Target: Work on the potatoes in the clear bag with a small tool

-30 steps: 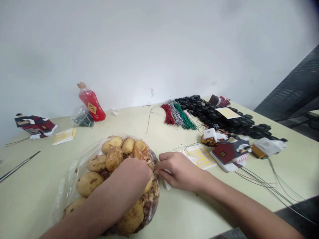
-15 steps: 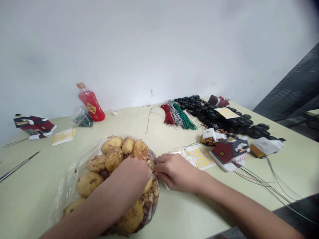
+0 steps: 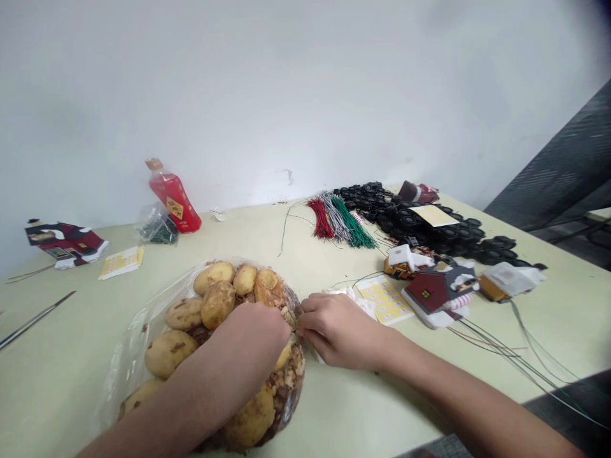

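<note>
A clear plastic bag (image 3: 125, 346) lies on the table in front of me, holding several yellow potatoes (image 3: 218, 304) and brown, crumbly bits (image 3: 292, 372). My left hand (image 3: 263, 327) reaches over the bag with its fingers curled closed; the fingertips and whatever they hold are hidden. Facing it, my right hand (image 3: 334, 326) pinches at the bag's right edge, its thumb and fingers pressed together. The two hands nearly touch there. Crumpled white material (image 3: 356, 299) shows just behind my right hand.
Small model houses (image 3: 436, 292) with trailing wires stand to the right, near a yellow sticker sheet (image 3: 387, 304). Behind are red, silver and green wire bundles (image 3: 338, 219) and black round parts (image 3: 405, 219). Leftward are a red bottle (image 3: 175, 200), another house (image 3: 67, 242) and a thin metal tool (image 3: 38, 319).
Almost nothing differs. Both hands stay at the bag's right edge, with only a very slight shift of the left hand.
</note>
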{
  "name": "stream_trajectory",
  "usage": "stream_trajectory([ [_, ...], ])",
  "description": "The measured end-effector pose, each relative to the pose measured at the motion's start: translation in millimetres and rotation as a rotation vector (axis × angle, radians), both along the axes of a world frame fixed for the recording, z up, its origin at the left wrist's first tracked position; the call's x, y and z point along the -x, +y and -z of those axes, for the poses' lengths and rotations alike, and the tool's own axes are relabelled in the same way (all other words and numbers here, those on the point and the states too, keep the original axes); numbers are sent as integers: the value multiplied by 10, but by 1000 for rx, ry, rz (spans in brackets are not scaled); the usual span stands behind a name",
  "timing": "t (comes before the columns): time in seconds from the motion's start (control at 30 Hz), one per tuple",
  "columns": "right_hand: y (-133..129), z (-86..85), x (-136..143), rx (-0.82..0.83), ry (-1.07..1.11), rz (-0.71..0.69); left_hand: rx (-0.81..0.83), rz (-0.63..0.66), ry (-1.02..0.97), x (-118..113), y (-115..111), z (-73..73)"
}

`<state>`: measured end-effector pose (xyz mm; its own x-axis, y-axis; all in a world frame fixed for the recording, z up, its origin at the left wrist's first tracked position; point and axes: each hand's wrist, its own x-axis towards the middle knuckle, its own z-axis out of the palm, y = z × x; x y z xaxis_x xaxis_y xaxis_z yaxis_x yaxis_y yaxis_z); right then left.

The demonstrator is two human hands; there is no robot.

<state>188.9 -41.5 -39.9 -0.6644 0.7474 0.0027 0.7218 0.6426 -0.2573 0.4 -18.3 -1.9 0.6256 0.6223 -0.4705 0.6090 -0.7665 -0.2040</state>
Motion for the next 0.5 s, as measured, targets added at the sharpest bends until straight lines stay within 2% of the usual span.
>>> stream_trajectory([
  [0.1, 6, 20, 10, -2, 9, -6, -2, -26, 6, -3, -9, 17],
  [0.3, 4, 19, 5, 28, 26, 11, 57, -63, 49, -62, 3, -47],
  [0.5, -3, 18, -4, 15, 139, 64, 4, 35, -35, 2, 6, 23],
])
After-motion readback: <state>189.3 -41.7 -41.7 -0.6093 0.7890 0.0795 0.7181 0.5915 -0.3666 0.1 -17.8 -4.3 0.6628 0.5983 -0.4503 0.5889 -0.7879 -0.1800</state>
